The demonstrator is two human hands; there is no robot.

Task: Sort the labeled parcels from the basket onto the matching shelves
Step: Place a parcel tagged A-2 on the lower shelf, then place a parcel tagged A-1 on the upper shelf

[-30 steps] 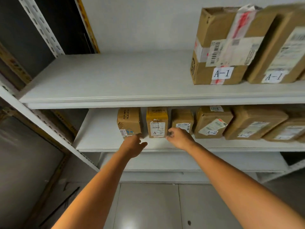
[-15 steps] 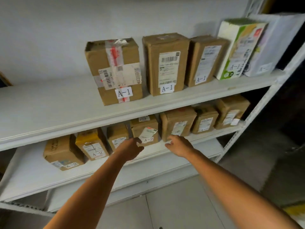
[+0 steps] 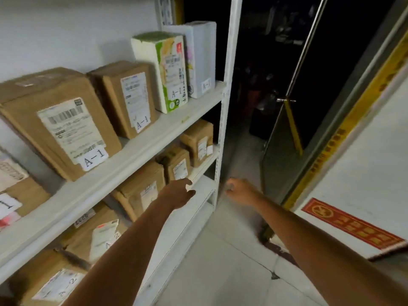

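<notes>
- Pale floor tiles (image 3: pixel 220 261) run between a white steel rack and a glass door (image 3: pixel 284 133), which stands at two o'clock from the hands.
- Left hand (image 3: pixel 178 193): the fingers are loosely curled and hold nothing. It hovers just before the front edge of the middle shelf (image 3: pixel 204 165).
- Right hand (image 3: pixel 240 191): it lies at three o'clock from the left, beyond the corner post (image 3: pixel 223 129). The fingers are blurred, loosely curled and empty.
- Nearest carton (image 3: pixel 141 191) stands at nine o'clock from the left hand; it is brown board with a white slip I cannot read.
- A-2 parcels (image 3: pixel 103 237) stand at seven o'clock on the same shelf.
- A-1 parcels (image 3: pixel 59 122) fill the upper shelf (image 3: pixel 176 127) at eleven o'clock: brown cartons, a green-and-white pack (image 3: pixel 163 71) and a white box.
- No basket is in view, and no parcel is in hand.
- Handling, as a judgement: the taped cartons look stiff and fairly light, and tape and labels are slicker than bare board. Take hold on two opposite side faces with the code slip outward, and put a palm beneath the bigger ones.
</notes>
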